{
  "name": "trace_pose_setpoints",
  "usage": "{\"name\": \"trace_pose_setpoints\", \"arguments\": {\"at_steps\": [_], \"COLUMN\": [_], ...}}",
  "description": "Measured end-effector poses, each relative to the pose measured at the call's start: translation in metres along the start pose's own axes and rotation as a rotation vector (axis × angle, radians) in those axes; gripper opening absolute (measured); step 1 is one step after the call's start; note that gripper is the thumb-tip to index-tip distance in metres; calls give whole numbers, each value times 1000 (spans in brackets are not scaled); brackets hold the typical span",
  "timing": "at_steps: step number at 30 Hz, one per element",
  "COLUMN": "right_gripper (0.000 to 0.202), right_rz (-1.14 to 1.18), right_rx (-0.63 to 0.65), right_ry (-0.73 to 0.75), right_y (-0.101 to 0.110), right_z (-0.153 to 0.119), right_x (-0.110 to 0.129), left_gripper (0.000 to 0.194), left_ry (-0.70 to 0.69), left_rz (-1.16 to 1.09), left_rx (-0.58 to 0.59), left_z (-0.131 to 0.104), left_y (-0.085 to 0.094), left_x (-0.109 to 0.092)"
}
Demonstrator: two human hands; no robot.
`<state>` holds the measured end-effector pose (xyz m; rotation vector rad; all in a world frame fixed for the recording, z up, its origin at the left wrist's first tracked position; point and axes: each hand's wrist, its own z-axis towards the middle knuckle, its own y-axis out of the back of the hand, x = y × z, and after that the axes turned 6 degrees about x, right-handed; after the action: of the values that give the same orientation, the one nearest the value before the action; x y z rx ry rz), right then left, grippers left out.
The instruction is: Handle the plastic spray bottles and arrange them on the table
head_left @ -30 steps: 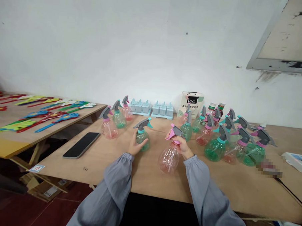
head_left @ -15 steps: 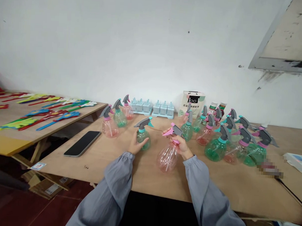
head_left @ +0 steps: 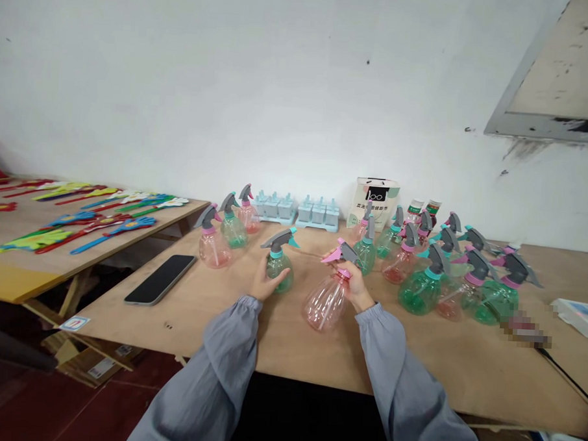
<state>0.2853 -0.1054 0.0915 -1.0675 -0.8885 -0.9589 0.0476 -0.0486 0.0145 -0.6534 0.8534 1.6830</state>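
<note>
My right hand (head_left: 353, 285) is closed around the neck of a clear pink spray bottle (head_left: 323, 305), whose grey and pink trigger head points left. That bottle leans, its base towards the left. My left hand (head_left: 266, 283) is wrapped against the side of a green spray bottle (head_left: 282, 272) with a grey and turquoise head, the thumb lying across its front. Behind my left hand stand a pink spray bottle (head_left: 215, 249), a green one (head_left: 234, 231) and another pink one (head_left: 248, 216). Just beyond my right hand is a green spray bottle (head_left: 364, 255).
Several more spray bottles (head_left: 420, 292) crowd the table's right side. Light-blue ice-pop moulds (head_left: 318, 213) and a paper bag (head_left: 372, 204) stand by the wall. A phone (head_left: 159, 279) lies at left. Another table (head_left: 43, 278) holds colourful hand-shaped items (head_left: 113, 232).
The pink spray bottle in my right hand has tilted slightly, its base shifting up and to the left and its head a little right. My left hand looks unmoved.
</note>
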Motion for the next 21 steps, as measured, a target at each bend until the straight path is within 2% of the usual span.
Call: {"name": "trace_pose_setpoints", "arguments": {"at_steps": [3,6,9,16,21], "right_gripper": [16,16,19,35,38], "right_rz": [19,-9,-174,-629,-720], "right_rx": [-143,-187,-244,-504,-599], "right_ry": [68,81,145,356,409], "right_y": [0,3,10,48,70], "right_z": [0,-2,-8,-34,-39], "right_x": [-1,0,8,38,42], "left_gripper": [64,65,65,67,66], "left_ry": [5,7,18,32,-8], "left_rz": [-1,1,0,2,35], "left_rx": [11,9,7,6,-13], "left_z": [0,0,0,0,0], "left_y": [0,0,0,0,0], "left_x": [0,1,1,0,-2]}}
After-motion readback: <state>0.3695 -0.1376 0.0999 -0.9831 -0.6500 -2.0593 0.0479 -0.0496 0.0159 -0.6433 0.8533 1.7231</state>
